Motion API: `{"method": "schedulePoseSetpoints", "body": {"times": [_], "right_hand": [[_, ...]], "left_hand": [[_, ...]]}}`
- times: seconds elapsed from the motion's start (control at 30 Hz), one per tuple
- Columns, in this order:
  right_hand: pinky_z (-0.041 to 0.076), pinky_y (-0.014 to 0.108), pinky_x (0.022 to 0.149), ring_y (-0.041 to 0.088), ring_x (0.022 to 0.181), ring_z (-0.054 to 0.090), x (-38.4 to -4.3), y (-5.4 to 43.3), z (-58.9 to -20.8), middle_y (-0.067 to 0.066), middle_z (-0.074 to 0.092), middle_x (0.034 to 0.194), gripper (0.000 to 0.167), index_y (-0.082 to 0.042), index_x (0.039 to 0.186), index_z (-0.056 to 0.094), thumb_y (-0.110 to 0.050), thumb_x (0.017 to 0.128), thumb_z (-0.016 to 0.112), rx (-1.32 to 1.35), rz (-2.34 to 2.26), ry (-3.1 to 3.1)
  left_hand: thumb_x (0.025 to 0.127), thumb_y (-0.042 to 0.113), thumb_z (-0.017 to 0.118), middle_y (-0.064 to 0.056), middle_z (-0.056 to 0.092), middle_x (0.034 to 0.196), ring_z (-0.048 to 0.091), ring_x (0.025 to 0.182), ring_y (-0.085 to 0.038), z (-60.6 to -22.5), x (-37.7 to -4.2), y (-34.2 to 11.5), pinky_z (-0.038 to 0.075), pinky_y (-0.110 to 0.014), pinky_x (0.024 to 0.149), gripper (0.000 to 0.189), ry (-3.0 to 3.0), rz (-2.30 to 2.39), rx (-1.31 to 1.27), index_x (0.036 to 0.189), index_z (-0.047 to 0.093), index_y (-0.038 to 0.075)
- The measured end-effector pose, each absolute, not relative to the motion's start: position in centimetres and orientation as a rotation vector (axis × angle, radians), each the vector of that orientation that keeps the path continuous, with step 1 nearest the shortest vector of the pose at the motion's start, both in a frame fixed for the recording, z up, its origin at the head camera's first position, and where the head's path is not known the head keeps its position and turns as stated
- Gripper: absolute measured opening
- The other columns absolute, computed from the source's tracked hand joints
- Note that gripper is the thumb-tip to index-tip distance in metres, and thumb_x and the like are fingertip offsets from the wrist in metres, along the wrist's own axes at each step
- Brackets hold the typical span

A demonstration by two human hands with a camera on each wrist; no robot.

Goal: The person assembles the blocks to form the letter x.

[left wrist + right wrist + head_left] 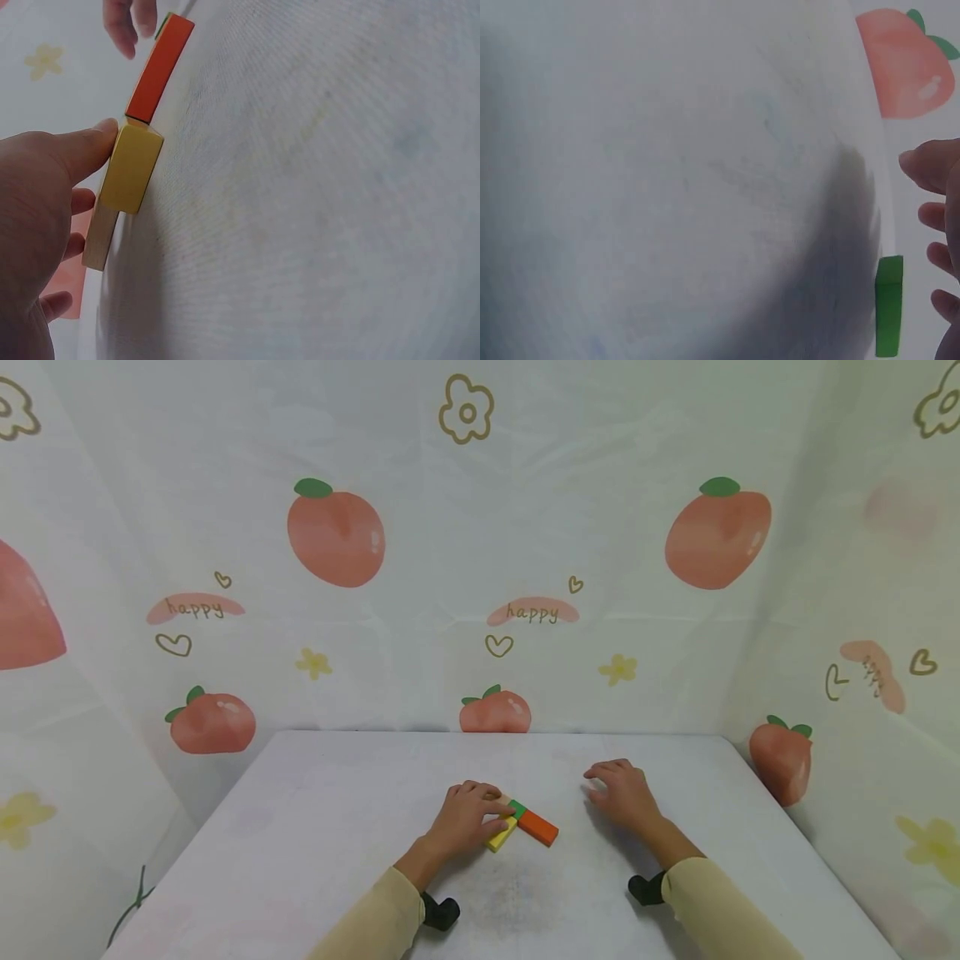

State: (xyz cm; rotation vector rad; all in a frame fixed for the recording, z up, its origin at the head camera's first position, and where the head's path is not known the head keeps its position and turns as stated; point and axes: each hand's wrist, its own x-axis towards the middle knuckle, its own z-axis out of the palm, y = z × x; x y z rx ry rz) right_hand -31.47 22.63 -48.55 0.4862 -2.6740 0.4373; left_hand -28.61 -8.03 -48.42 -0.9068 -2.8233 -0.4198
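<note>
In the head view, my left hand (467,817) reaches over several small blocks that lie together on the table. A yellow block (501,836) lies nearest its thumb, an orange block (538,828) points off to the right, and a green block (517,809) sits between them. Part of a plain wood block (100,238) shows below the yellow one in the left wrist view, where the thumb tip touches the yellow block's edge. Well to the right of the blocks, my right hand (624,793) hovers with loosely bent fingers and holds nothing.
The white table (337,860) ends at a pale cloth backdrop (420,527) printed with peaches and flowers. Black wrist-worn pieces (441,912) stick out near both beige sleeves (375,918).
</note>
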Motion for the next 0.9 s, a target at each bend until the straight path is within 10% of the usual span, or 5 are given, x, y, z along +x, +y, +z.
{"method": "schedulePoseSetpoints", "body": {"times": [0.9], "right_hand": [[0.024,0.071,0.098,0.052,0.131,0.032,-31.3,25.9,-49.0,0.026,0.040,0.145,0.063,-0.007,0.138,0.053,-0.040,0.087,0.069,0.325,0.384,-3.014]], "left_hand": [[0.094,0.041,0.063,0.003,0.058,0.126,0.047,0.119,-0.021,-49.0,-28.8,-8.1,0.035,-0.048,0.099,0.030,-2.823,-0.435,-0.901,0.124,0.068,0.035]]}}
